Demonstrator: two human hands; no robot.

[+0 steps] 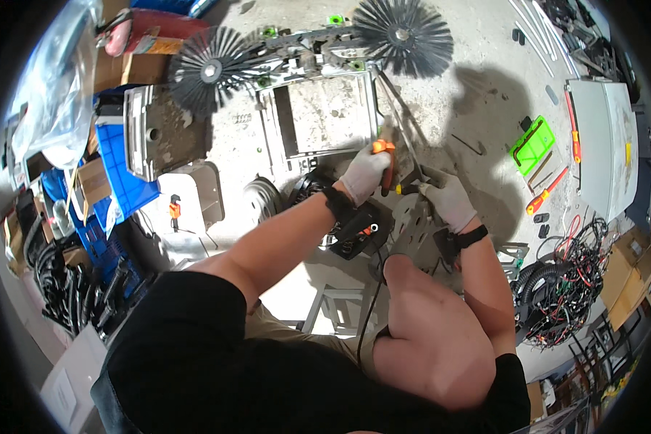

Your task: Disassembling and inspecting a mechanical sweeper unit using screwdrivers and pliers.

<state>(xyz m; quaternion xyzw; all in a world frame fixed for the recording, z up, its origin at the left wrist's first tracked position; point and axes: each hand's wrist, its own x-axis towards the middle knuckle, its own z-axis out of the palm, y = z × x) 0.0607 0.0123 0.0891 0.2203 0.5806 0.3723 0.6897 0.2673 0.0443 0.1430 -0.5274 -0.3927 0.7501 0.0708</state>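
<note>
My left hand (pixel 364 176), in a white glove, is closed around a pair of orange-handled pliers (pixel 389 179). The pliers' jaws point away from me, beside the frame of a floor-sweeping machine (pixel 324 119). My right hand (pixel 452 204), also gloved, has its fingers closed at the near end of a long thin metal bar (pixel 406 126), which runs up toward the machine's right brush. A small dark part with a yellow tip lies by those fingers, and I cannot tell what it is. Two round black brushes (pixel 403 36) sit at the machine's far corners.
Right of my hands lie a green tray (pixel 532 146), red-and-yellow screwdrivers (pixel 548 189) and a hex key (pixel 467 145). A tangle of cables (pixel 568 282) is near my right elbow. At the left stand a dirty grey box (pixel 167 134) and blue bins (pixel 126 159).
</note>
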